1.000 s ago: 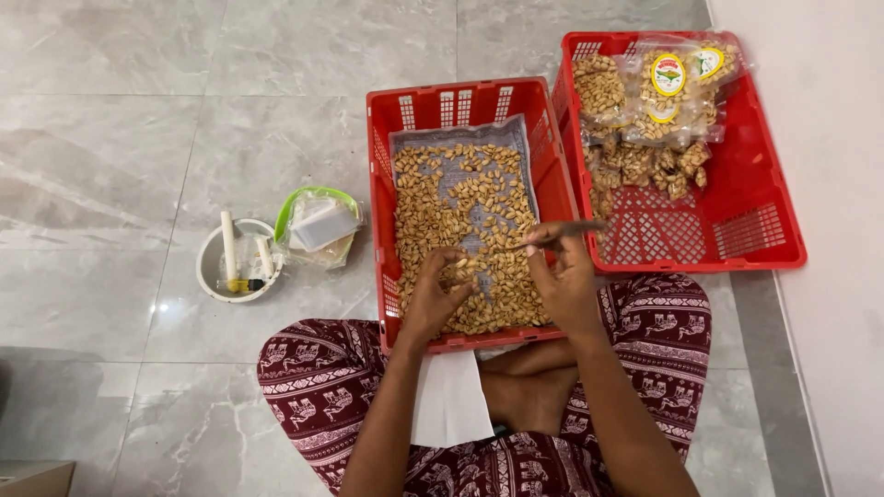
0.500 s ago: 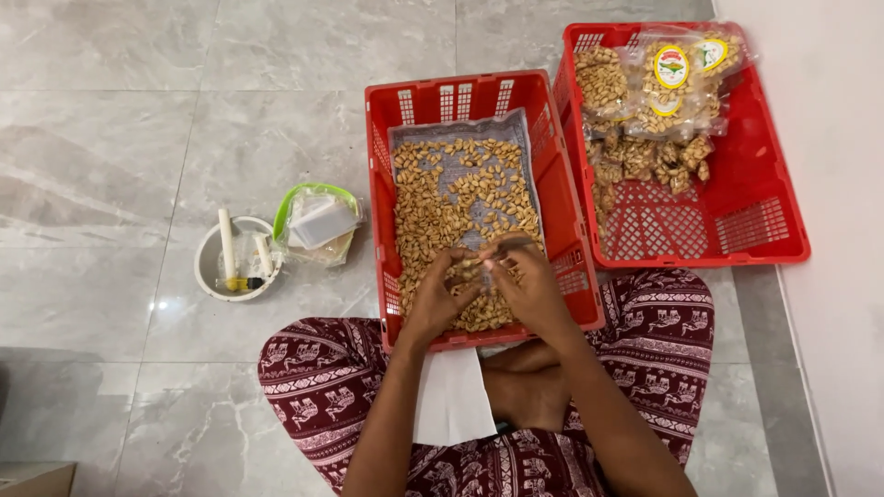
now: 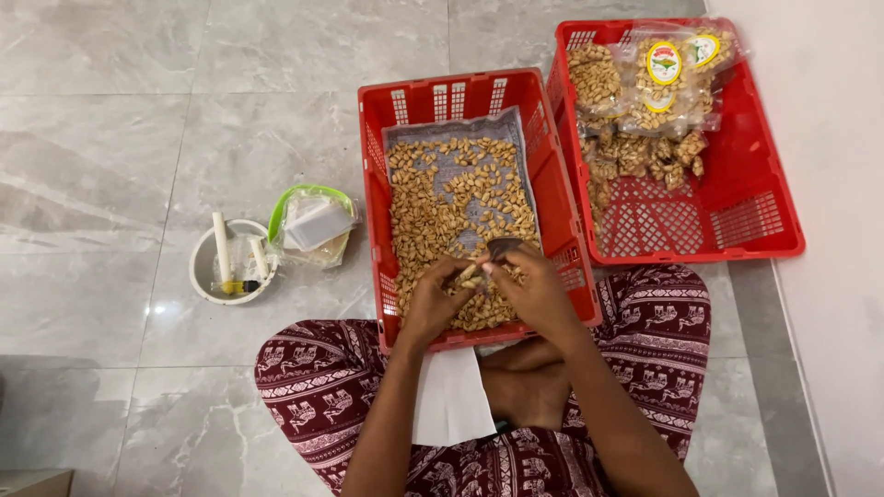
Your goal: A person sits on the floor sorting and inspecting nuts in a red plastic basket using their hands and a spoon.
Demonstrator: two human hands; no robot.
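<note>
Over the near end of the red crate [image 3: 373, 184] that rests against our crossed legs, both our hands meet above the heap of small tan snack pieces [image 3: 442, 207]. Our left hand [image 3: 431, 304] has its fingers curled inward, pinching a few of the pieces at the fingertips. Our right hand [image 3: 539, 294] is closed around a small dark scoop [image 3: 502, 247], whose bowl pokes out above the knuckles and lies just beside the left fingertips. The pieces spread over a grey liner [image 3: 460, 129] from under our hands to the far wall of the crate.

To the right, touching this crate, stands a second red crate [image 3: 746, 221] with filled clear packets [image 3: 645, 101] piled at its far end. On the marble floor [image 3: 138, 120] to the left sit a white bowl [image 3: 204, 276] holding sticks and a green-rimmed bag [image 3: 313, 221]. A white sheet [image 3: 451, 396] lies on our lap.
</note>
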